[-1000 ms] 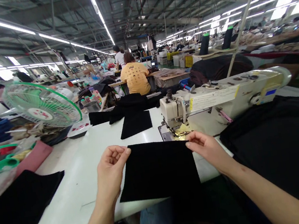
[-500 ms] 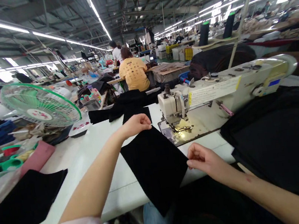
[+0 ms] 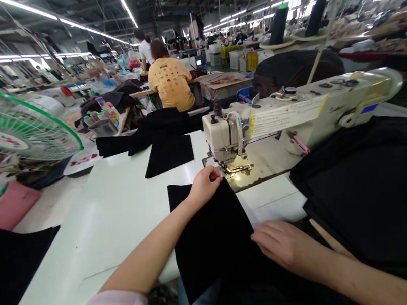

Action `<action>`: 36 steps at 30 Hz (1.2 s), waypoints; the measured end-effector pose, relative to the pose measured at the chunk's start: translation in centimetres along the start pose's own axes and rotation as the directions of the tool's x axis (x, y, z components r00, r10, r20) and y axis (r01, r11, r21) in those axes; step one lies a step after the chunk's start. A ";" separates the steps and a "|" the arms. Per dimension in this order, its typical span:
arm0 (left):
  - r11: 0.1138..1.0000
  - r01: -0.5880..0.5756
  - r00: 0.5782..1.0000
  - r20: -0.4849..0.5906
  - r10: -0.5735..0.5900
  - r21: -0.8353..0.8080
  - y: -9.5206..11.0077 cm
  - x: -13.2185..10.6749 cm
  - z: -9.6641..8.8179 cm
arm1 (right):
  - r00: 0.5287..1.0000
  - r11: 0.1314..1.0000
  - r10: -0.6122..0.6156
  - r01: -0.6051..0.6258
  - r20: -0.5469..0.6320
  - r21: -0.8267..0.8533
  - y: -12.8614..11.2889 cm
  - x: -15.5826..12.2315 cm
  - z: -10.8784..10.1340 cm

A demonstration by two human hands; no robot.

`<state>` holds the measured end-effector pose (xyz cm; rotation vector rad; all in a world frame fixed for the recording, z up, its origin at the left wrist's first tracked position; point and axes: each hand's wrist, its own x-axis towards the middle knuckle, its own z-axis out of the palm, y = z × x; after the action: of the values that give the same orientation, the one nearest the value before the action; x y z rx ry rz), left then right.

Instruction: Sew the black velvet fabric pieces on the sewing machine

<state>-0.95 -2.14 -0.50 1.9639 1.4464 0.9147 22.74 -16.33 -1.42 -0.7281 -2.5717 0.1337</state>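
Observation:
A black fabric panel (image 3: 212, 238) hangs over the front edge of the white sewing table (image 3: 120, 210). My left hand (image 3: 206, 185) pinches its upper right corner, close to the needle area of the sewing machine (image 3: 230, 138). Lower on the same right edge, my right hand (image 3: 284, 247) holds the panel with fingers closed together; its thumb is hidden. The lit presser foot (image 3: 229, 169) stands just right of my left fingertips. Behind the left hand another black piece (image 3: 169, 153) lies flat on the table.
Black fabric (image 3: 378, 197) is heaped to the right of the machine. More black cloth (image 3: 14, 267) lies at the left edge, and a dark bundle (image 3: 157, 126) at the back. A green fan (image 3: 12, 125) stands at the left. A person in a yellow shirt (image 3: 170, 83) sits ahead.
My left hand has brought the panel's corner right and nearer to the needle. The right hand has moved slightly down along the edge, and the view has shifted to the right.

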 end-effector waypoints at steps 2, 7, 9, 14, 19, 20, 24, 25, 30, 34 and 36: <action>1.000 0.002 1.000 0.002 -0.002 0.004 -0.1 0.1 0.1 | 0.999 0.998 -0.030 0.029 -0.018 -0.060 0.2 0.1 -0.2; 0.998 0.054 0.998 0.019 -0.054 0.015 -0.2 1.9 0.4 | 0.998 0.995 -0.028 0.022 -0.059 -0.099 0.6 0.8 -0.1; 0.996 0.088 0.996 0.031 -0.089 0.020 -0.3 3.0 0.5 | 0.996 0.997 -0.021 0.014 -0.083 -0.079 0.8 1.1 0.1; 0.989 0.141 0.989 0.044 -0.143 0.045 -0.3 4.7 0.5 | 0.993 0.999 0.042 -0.043 -0.109 -0.012 0.9 1.8 0.4; 0.984 0.158 0.986 0.043 -0.162 0.079 0.0 4.7 0.5 | 0.990 0.996 0.083 -0.081 -0.112 0.020 1.0 1.7 0.6; 0.984 0.158 0.986 0.044 -0.162 0.087 0.1 4.7 0.5 | 0.990 0.996 0.084 -0.082 -0.114 0.021 1.0 1.7 0.7; 0.980 0.155 0.986 0.050 -0.162 0.124 0.3 4.8 0.4 | 0.990 0.996 0.090 -0.088 -0.112 0.023 1.0 1.7 0.7; 0.979 0.153 0.986 0.053 -0.161 0.134 0.4 4.8 0.4 | 0.990 0.996 0.091 -0.089 -0.109 0.024 1.0 1.7 0.7; 0.965 0.145 0.989 0.002 -0.149 0.216 1.2 4.2 0.1 | 0.991 0.996 0.086 -0.085 -0.105 0.011 1.0 1.8 0.6; 0.915 0.024 0.997 -0.076 0.008 0.402 3.4 -0.2 0.3 | 0.988 0.995 0.096 -0.093 -0.121 0.028 1.0 1.7 0.5; 0.881 -0.189 0.982 0.105 0.159 0.433 4.4 -3.9 0.5 | 0.987 0.994 0.102 -0.097 -0.121 0.048 1.1 1.7 0.5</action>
<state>1.34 -7.15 1.65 2.4647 1.5604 0.6185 21.77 -14.52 -1.45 -0.8232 -2.4099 0.1682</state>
